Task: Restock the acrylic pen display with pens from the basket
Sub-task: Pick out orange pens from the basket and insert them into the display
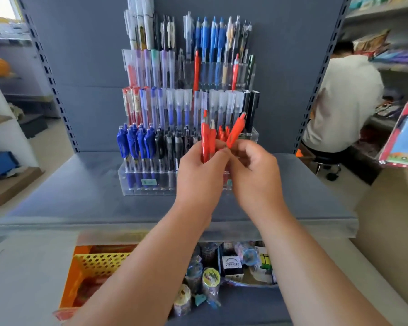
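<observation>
A tiered acrylic pen display (149, 182) stands on the grey-blue shelf (80, 203), filled with blue, black, clear and red pens. My left hand (198, 175) grips a small bunch of red pens (207, 137) upright in front of the display's front row, right of centre. My right hand (252, 168) pinches one red pen (236, 130), tilted to the right, just beside the bunch. Both hands touch each other at the fingertips. The yellow perforated basket (99, 264) sits low at the left, inside an orange crate, partly hidden by my left forearm.
Below the shelf edge lie tape rolls, small boxes and packets (231, 267). A person in a white shirt (342, 102) sits on a stool at the right by other shelves. A colourful pack (405, 137) juts in from the right. Slotted uprights frame the back panel.
</observation>
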The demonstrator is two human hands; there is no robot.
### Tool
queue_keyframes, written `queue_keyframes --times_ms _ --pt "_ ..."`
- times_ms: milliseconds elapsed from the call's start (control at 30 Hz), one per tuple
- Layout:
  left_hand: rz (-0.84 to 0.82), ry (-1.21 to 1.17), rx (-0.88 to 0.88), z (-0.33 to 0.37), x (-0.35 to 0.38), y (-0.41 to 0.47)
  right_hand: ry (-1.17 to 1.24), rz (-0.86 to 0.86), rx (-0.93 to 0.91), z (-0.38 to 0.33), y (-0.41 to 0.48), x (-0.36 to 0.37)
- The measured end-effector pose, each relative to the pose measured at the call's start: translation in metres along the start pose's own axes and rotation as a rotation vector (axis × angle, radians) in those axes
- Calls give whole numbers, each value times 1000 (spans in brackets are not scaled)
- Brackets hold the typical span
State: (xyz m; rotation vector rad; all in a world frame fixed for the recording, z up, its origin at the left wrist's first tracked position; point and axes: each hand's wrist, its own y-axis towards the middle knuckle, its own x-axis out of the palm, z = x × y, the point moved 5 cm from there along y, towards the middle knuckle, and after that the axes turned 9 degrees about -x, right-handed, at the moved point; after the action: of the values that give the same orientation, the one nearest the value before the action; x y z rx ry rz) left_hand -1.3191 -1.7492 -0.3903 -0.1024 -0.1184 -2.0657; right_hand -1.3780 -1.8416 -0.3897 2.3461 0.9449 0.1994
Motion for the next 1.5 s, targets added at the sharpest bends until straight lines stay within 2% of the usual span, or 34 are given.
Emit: queue_keyframes --times_ms 167,400,667,800,900,1100,1200,1500 --pt "23 -93 55 0 -8 7 -33 -10 -23 13 2 -2" --pt "-16 -170 42 -7 3 11 84 52 70 24 3 12" --pt "-14 -139 95 -10 1 11 35 82 44 22 8 -2" --pt "-25 -77 82 -13 1 11 -82 92 15 25 14 -16" --pt "-41 -47 60 -13 4 10 -57 142 44 28 17 -28" --pt "-43 116 170 -11 9 10 -54 27 39 28 16 -26" --pt "-6 109 205 -8 8 9 -63 -15 32 29 15 -25" --pt "-31 59 101 -22 11 13 -101 -6 29 36 17 -34"
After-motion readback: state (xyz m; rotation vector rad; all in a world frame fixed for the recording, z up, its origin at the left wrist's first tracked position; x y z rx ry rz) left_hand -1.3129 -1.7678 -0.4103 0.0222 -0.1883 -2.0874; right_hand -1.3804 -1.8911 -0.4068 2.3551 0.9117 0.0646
